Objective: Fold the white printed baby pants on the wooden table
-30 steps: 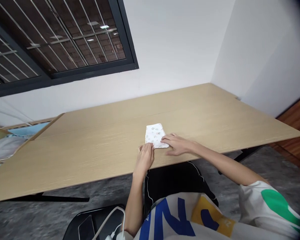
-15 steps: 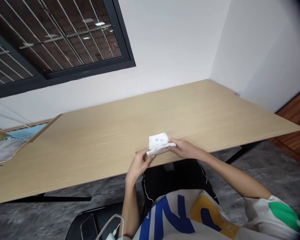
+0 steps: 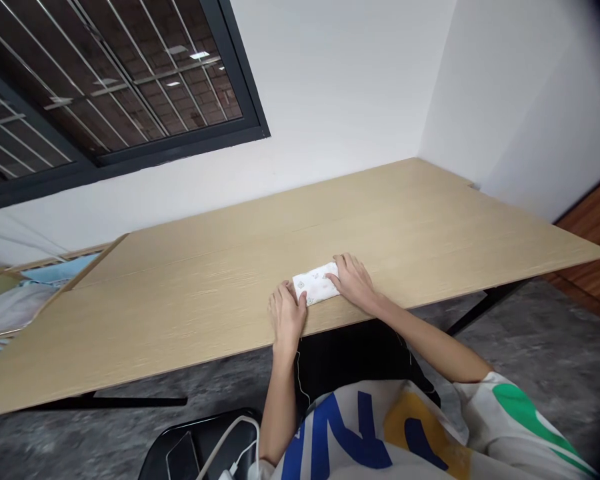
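A small white folded cloth (image 3: 316, 284) with a faint printed pattern lies on the wooden table (image 3: 205, 273) near its front edge. At the cloth's left end, my left hand (image 3: 287, 312) grips it, thumb on top. My right hand (image 3: 354, 280) holds the right end, with the thumb on the upper face and the fingers at the far corner. Whether the cloth is a wipe or fabric cannot be told.
A black chair (image 3: 155, 447) with a phone and a white cable stands at the lower left. An open box (image 3: 17, 303) with blue and white items sits beyond the table's left end. Behind the table is a white wall (image 3: 340, 87).
The cloth's near edge, rolled or folded up before, now lies flat, making a smooth rectangle. My right hand has moved up over its far right corner, and my left hand has shifted slightly right.
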`<action>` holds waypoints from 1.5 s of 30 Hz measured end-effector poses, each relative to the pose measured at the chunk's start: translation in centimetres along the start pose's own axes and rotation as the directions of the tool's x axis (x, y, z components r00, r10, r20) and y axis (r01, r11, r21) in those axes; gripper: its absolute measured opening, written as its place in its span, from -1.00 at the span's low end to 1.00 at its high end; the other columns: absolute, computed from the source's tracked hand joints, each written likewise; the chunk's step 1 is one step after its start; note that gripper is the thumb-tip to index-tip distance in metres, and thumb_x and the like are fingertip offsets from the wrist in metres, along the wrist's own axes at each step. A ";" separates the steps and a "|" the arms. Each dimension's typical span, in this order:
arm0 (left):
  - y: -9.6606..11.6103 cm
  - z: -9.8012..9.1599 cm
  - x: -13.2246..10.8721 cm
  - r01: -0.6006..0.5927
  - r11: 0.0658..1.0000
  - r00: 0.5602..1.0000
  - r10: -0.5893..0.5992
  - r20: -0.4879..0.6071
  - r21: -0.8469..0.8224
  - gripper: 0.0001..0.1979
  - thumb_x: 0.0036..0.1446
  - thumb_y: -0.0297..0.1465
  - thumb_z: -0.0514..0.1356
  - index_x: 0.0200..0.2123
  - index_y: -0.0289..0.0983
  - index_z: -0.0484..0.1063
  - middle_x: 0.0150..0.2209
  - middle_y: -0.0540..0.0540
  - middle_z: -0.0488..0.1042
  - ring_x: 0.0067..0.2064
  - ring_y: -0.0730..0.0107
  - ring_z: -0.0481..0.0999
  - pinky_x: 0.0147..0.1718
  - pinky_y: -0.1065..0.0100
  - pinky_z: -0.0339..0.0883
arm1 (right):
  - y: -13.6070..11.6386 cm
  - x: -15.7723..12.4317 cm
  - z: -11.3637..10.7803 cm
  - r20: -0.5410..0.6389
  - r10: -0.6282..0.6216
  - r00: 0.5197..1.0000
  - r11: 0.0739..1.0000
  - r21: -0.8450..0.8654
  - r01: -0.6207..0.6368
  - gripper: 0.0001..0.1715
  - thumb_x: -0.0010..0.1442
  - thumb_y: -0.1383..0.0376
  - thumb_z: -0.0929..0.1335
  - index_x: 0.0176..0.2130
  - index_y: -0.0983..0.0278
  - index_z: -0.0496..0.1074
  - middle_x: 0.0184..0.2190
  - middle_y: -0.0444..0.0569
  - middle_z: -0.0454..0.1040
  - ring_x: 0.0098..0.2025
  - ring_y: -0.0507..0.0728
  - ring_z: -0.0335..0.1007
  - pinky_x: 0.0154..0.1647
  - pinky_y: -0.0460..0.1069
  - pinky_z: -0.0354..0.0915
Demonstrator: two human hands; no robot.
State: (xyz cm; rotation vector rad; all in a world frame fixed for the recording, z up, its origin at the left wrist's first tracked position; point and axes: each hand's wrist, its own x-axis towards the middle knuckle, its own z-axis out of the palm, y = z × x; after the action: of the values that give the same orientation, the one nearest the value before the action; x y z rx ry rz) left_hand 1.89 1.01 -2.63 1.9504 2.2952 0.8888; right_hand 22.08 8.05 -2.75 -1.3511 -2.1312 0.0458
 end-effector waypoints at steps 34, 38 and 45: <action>-0.1 -0.6 1.5 -0.327 0.933 0.929 0.346 0.129 -0.149 -0.62 0.26 -0.44 0.19 0.14 -0.19 0.48 0.23 -0.24 0.51 0.26 0.03 0.46 0.32 -0.07 0.14 | 3.2 3.9 -2.0 0.378 -0.394 0.838 0.916 0.241 0.321 -0.54 0.18 0.37 0.37 0.10 0.28 0.48 0.06 0.21 0.57 0.11 0.38 0.45 0.17 0.26 0.24; 0.0 -1.8 1.0 -0.213 0.925 0.976 0.218 -0.020 -0.315 -0.76 0.33 -0.28 0.17 0.00 -0.16 0.53 0.10 -0.20 0.55 0.17 0.06 0.51 0.23 -0.04 0.25 | 3.0 5.9 -2.7 0.311 -0.366 0.877 0.854 0.487 0.184 -0.81 0.21 0.31 0.38 -0.13 0.25 0.46 -0.13 0.07 0.57 -0.06 0.25 0.46 0.00 0.14 0.31; 0.5 -0.8 -0.6 0.113 0.787 0.991 -0.043 0.129 -0.606 -0.48 0.30 -0.12 0.22 0.20 -0.25 0.25 -0.23 -0.12 0.62 -0.18 0.21 0.62 -0.14 0.21 0.47 | 2.9 9.3 -0.4 0.371 -0.165 0.914 0.720 0.679 -0.145 -0.50 0.32 0.13 0.37 0.17 0.22 0.26 -0.31 -0.07 0.54 -0.28 0.15 0.48 -0.25 0.03 0.36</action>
State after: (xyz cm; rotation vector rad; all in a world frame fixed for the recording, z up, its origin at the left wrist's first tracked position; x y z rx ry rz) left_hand 2.18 0.19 -1.99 1.5526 1.6956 1.2778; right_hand 21.87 17.08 0.98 -0.9010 -2.0896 1.1178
